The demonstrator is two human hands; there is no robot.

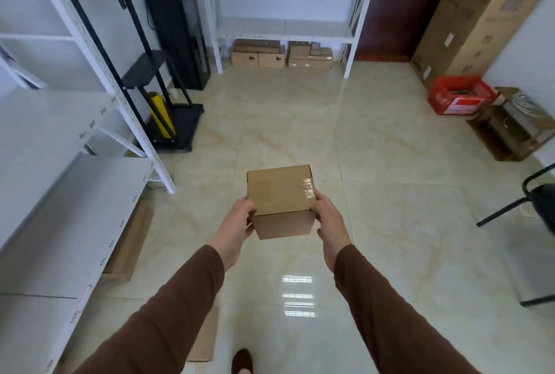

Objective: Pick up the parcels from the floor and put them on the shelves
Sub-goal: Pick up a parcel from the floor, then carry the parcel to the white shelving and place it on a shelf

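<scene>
A small brown cardboard parcel (280, 197) with clear tape on top is held out in front of me, above the tiled floor. My left hand (238, 225) grips its left side and my right hand (329, 223) grips its right side. White metal shelves (69, 202) run along my left, their boards bare. Another white shelf unit (283, 28) stands at the far wall. Under it, on the floor, lie several more brown parcels (258, 53), with a second stack (310, 56) beside them.
A black stand with a yellow film roll (160, 115) sits by the left shelves. Flat cardboard (129, 244) lies under the left shelf. A red crate (461, 95), an open box (513, 130), tall cartons (480, 19) and a black chair (537, 202) line the right side.
</scene>
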